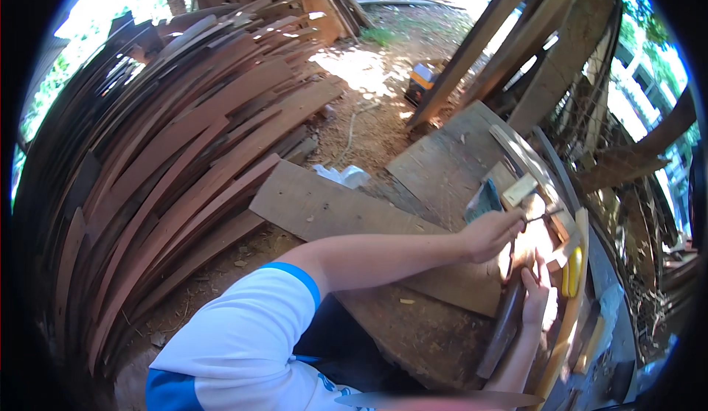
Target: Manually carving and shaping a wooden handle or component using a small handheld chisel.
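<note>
At right of centre, the left hand [493, 235] is clamping its fingers around a thin dark tool [544, 217], apparently for control, while the right hand [538, 299] is extending parted fingers along glare-washed wood [525, 244], presumably for steadiness, grip indeterminable, and stacked boards [214, 138] are occupying frame left.

Yellow object [574, 271] crowds right fingers [543, 274]; flat board [442, 157] lies clear.

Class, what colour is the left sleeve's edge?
The left sleeve's edge is bright blue, clearest in the head view.
</note>
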Demonstrator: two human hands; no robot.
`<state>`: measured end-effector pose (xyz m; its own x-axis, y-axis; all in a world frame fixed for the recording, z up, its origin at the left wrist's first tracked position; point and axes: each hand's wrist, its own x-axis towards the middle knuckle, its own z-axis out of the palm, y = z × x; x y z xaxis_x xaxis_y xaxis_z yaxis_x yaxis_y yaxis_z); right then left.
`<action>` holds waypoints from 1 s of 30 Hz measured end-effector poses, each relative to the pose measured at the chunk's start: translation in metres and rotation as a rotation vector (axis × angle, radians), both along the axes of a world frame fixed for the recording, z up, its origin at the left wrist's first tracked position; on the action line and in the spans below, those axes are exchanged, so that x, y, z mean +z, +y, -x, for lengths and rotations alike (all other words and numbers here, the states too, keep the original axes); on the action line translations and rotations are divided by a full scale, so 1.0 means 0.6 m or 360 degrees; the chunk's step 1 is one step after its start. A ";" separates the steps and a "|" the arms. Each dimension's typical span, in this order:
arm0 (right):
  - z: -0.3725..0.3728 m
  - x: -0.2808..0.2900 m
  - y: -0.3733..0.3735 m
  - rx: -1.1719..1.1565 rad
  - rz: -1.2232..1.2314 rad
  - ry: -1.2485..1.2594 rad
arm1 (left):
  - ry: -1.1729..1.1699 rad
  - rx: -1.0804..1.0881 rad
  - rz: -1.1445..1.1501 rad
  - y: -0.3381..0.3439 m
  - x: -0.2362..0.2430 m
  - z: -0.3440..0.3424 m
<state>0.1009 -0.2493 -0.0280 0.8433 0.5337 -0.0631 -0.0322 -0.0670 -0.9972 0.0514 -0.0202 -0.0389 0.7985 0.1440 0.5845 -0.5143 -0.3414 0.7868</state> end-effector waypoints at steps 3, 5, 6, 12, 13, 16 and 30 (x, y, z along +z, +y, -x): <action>-0.010 -0.012 0.009 -0.0012 -0.0053 0.0075 | 0.0175 0.0014 0.0174 0.001 0.001 -0.002; -0.004 -0.002 0.017 -0.0068 -0.0073 0.0122 | 0.0199 -0.0014 0.0283 -0.001 0.016 0.000; -0.013 -0.013 0.016 0.0010 0.0010 0.0132 | 0.0337 -0.0078 0.0518 0.008 0.010 -0.004; -0.011 -0.024 0.027 -0.0032 0.0193 -0.0313 | 0.0281 -0.0322 0.0520 0.020 0.011 0.006; -0.009 -0.024 0.024 -0.0011 0.0106 -0.0116 | 0.0309 -0.0355 0.0623 0.009 0.009 0.001; -0.009 -0.020 0.014 -0.0028 0.0256 -0.0052 | 0.0461 -0.0471 0.0800 -0.012 0.015 0.005; 0.000 0.004 0.028 -0.0051 0.0381 -0.0352 | 0.0719 -0.0445 0.0832 0.034 0.047 0.015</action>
